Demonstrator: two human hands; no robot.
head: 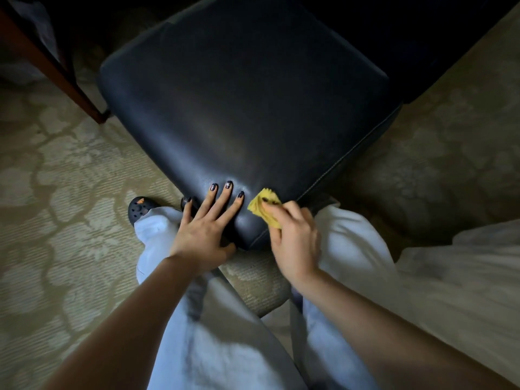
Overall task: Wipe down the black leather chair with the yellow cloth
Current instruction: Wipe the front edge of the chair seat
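Right hand (295, 237) was curled around a bunched yellow cloth (266, 206), fingers pinching it into a wad pressed against the near corner of the black leather chair (247, 102), down at about six o'clock of the seat. Left hand (206, 226) lay spread flat just beside it at the seven o'clock side, palm over the edge and fingertips on the leather, steadying the seat; the two hands were close but not touching. From where I stood the cloth looked too crumpled to cover much, so opening it out under a flat palm would have served the stroke better. That corner carried a stitched seam running toward three o'clock, and I judged it worth following with the cloth's edge, since dust likes to sit there. Most of the cushion toward twelve o'clock lay dull and broad, and long overlapping passes away from the body seemed the sensible way across it, the bracing hand shifting clear ahead of each pass.
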